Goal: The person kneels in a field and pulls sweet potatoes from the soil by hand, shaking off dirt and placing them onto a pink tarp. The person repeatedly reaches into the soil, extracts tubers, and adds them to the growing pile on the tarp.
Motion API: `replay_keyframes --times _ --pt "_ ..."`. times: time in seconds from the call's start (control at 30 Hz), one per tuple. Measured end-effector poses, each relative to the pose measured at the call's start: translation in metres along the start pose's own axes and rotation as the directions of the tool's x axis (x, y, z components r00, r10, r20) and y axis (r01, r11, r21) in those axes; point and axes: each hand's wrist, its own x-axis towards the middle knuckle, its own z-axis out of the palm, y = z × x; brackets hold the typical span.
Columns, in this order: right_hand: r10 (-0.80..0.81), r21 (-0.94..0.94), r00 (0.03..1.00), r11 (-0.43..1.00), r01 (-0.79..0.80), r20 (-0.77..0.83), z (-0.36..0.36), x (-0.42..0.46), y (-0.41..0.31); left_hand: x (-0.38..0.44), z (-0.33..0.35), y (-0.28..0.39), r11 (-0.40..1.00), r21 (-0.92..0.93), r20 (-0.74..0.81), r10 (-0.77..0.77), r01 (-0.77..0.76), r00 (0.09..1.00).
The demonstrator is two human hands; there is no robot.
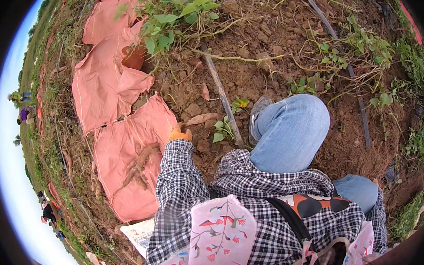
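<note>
My left hand [180,133], in an orange glove, is low over the soil at the edge of a salmon-pink sack [109,177]. Its thumb and fingers are apart, and I see nothing held between them. Just beyond the fingertips a long sweet potato [202,119] lies on the soil; I cannot tell whether they touch it. A smaller root [205,91] lies farther out. Dirt-covered long roots [140,166] rest on the sack. My right sleeve [378,219] runs down beside my bent knee, and the right hand is out of sight.
More pink sacks [103,67] stretch away on the left. A grey drip hose [221,93] crosses the soil by my shoe [261,106], and another hose [350,70] is to the right. Leafy vines [184,16] trail across the ground. Other people [25,115] are far left.
</note>
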Motion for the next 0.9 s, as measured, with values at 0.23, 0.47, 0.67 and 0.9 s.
replay_keyframes --times 0.23,0.47,0.67,0.9 --pt "0.125 0.19 0.976 0.978 -0.09 -0.18 -0.005 -0.044 0.022 0.022 0.037 0.073 0.91 0.375 0.221 0.098 -0.177 0.97" --pt "0.106 0.423 0.915 0.903 0.076 -0.39 -0.043 -0.047 0.039 0.019 0.008 0.098 0.937 0.312 0.504 -0.024 -0.156 0.863" --pt "-0.035 0.551 0.745 0.651 0.523 -0.666 -0.135 -0.035 0.011 -0.009 -0.029 0.042 0.994 -0.106 0.371 0.067 -0.03 0.926" --pt "-0.315 0.366 0.495 0.389 0.846 -0.81 -0.197 -0.021 -0.131 -0.03 -0.102 -0.112 -0.137 -0.991 0.06 -0.48 -0.007 0.875"
